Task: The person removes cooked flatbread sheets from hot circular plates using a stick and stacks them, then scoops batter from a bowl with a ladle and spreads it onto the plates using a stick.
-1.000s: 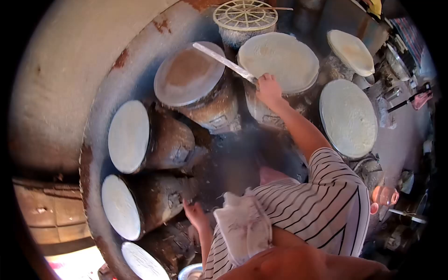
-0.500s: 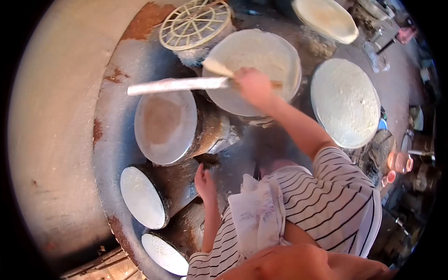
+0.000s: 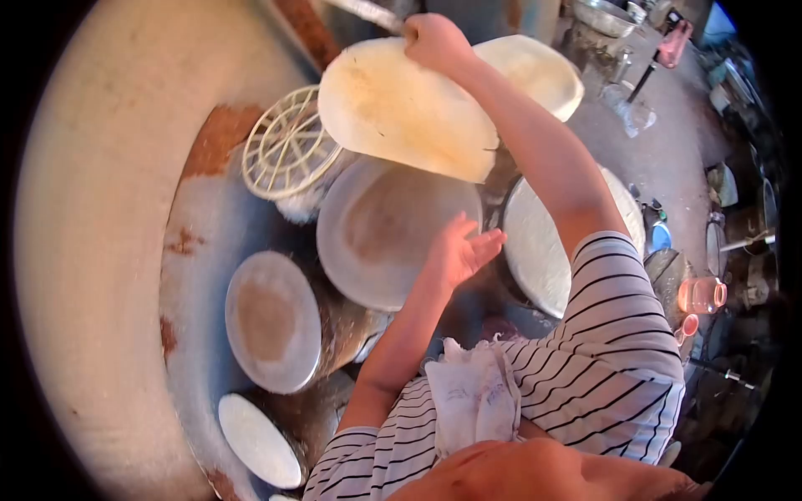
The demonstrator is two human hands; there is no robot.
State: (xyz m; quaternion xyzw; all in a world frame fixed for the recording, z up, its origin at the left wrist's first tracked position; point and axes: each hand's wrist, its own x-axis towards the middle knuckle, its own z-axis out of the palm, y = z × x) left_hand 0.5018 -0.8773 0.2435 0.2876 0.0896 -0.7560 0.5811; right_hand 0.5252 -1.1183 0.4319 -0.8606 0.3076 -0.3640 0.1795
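My right hand (image 3: pixel 439 43) is closed round a pale flat stick (image 3: pixel 365 10), raised high over the far griddle. A large, thin, pale flatbread (image 3: pixel 401 113) with light brown patches hangs just below that hand. Whether the fingers also pinch its edge is hard to see. Under it lies a round griddle (image 3: pixel 351 234) with a brownish middle, its far part hidden by the bread. My left hand (image 3: pixel 464 257) is over the near right part of this griddle, fingers spread, holding nothing.
Left of me is another brown-centred griddle (image 3: pixel 271 321), with a white-covered one (image 3: pixel 261 438) nearer. A wider white-covered round (image 3: pixel 535 242) lies right. Beyond stand a spoked rack (image 3: pixel 288 142) and another flatbread (image 3: pixel 535 75). A pale wall (image 3: pixel 92 209) curves along the left; a pinkish jar (image 3: pixel 702 295) stands right.
The flatbread has come off the far griddle and now hangs in the air. My right hand rose and moved away with the stick. My left hand moved up and right, its fingers spreading.
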